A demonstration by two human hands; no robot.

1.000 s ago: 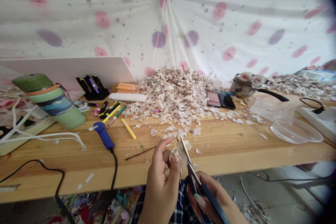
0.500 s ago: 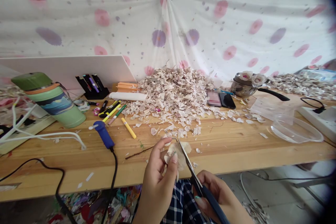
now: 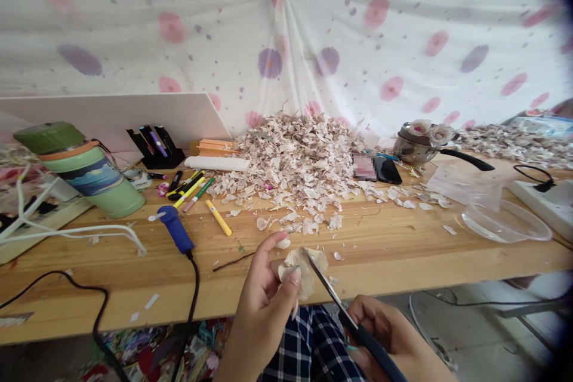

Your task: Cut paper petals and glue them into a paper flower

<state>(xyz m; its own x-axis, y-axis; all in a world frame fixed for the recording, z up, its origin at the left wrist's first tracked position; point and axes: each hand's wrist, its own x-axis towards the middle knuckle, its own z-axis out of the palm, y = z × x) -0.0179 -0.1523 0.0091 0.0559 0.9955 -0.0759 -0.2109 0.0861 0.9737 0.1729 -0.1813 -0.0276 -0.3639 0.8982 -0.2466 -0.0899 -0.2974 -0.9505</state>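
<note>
Between the thumb and fingers of my left hand are thin, cream-coloured dried petals, held above the table's front edge. My right hand grips the dark handles of a pair of scissors. The scissors' blades point up and left, their tips lying against the petals. A dark thin twig lies on the table just left of my left hand. Beyond both hands rises a large heap of dried whitish petals, with loose ones scattered toward me.
On the left of the wooden table are a blue glue gun, a green bottle, and several markers. To the right stand a metal pot holding flowers, a phone and a clear plastic lid.
The scissors and my right hand have shifted slightly right and down, and the blades look closer together. My left hand has tilted a little, showing more of the petals.
</note>
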